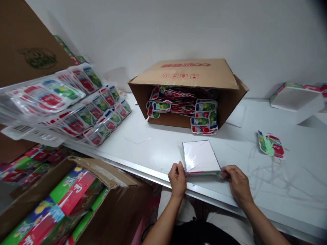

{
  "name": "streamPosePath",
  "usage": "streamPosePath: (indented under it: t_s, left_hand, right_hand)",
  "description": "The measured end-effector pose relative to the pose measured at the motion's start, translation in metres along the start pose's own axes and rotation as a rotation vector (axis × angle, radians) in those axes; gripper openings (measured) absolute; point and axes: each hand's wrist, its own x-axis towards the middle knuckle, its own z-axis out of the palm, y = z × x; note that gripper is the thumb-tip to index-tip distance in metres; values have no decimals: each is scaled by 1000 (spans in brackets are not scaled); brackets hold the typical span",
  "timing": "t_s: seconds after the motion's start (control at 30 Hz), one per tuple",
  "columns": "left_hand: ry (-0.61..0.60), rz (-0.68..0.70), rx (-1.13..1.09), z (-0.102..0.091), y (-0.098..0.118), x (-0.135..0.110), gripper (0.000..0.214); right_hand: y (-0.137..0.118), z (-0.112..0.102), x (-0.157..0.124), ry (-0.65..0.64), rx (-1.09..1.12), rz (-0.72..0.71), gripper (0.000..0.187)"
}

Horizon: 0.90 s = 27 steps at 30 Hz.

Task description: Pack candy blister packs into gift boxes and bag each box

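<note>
A flat white box [201,156] in clear, shiny plastic film lies at the front of the white table, with a thin coloured strip along its near side. My left hand [178,179] pinches the wrapped box's near left corner, where film bunches at the fingertips. At the near right corner, my right hand [237,183] is closed with thumb and fingers on the film. Behind the box, an open carton [184,76] lies on its side, holding many can-shaped printed packets [203,117] in red, green and white. Some of them spill at its mouth.
Plastic-covered rows of similar packets [84,115] fill a white basket [35,134] at left. Below stands an open carton [122,200] of red and green boxes [74,190]. To the right lie a few loose packets [271,144] and an open white box [293,97].
</note>
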Motion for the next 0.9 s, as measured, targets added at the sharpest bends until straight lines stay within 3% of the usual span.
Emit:
streamPosePath:
  t_s: [0.07,0.23,0.37,0.47,0.57,0.67,0.73,0.8,0.9]
  left_hand:
    - [-15,-73,20,3,-1,5,44]
    - [-89,-125,81,5,-6,18,47]
    - [-92,-114,115,1,-10,23,48]
    - [-44,-90,134,-9,-11,25,43]
    - [41,-53,154,-20,-6,28,42]
    - [104,39,176,-17,2,28,41]
    - [8,147,175,-6,5,27,54]
    - [-162,209,161,6,3,27,63]
    - [-294,154,154,16,-6,29,56]
  right_hand:
    - [-7,1,3,-62,-90,81,24]
    - [-20,5,23,-375,-402,212,29]
    - [-14,8,35,-396,-504,188,27]
    - [-17,-5,44,-315,-616,104,27]
    - [-34,-21,55,-109,-716,-1,27]
    - [-53,-10,55,53,-758,-132,50]
    - [-55,12,48,0,-732,-288,64]
    - [-48,32,42,-112,-645,-482,66]
    - [-25,38,41,-162,-463,-494,50]
